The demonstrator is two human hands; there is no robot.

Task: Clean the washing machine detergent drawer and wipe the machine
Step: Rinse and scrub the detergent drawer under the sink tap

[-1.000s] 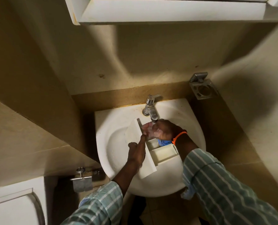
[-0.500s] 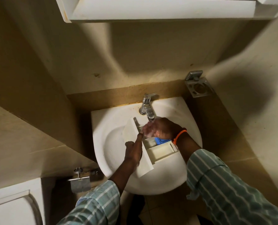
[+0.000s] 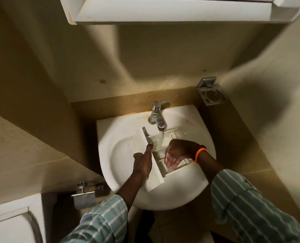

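Observation:
A white detergent drawer (image 3: 156,174) lies tilted in the white sink (image 3: 121,155), under water running from the chrome tap (image 3: 157,116). My left hand (image 3: 143,163) grips the drawer's front panel from the left. Wet fingers of my right hand (image 3: 178,152) spread downward into the near compartments, touching the inside. A small blue part shows just beside the right hand, mostly hidden. An orange band sits on my right wrist.
A metal holder (image 3: 211,94) is fixed on the wall right of the sink. A paper holder (image 3: 84,195) hangs low on the left, beside a white fixture (image 3: 10,223). A white cabinet (image 3: 172,9) overhangs above. Walls stand close on both sides.
My right hand has moved from the far end under the tap toward the near compartments, so the water stream now falls uncovered into the drawer. My left hand keeps its hold.

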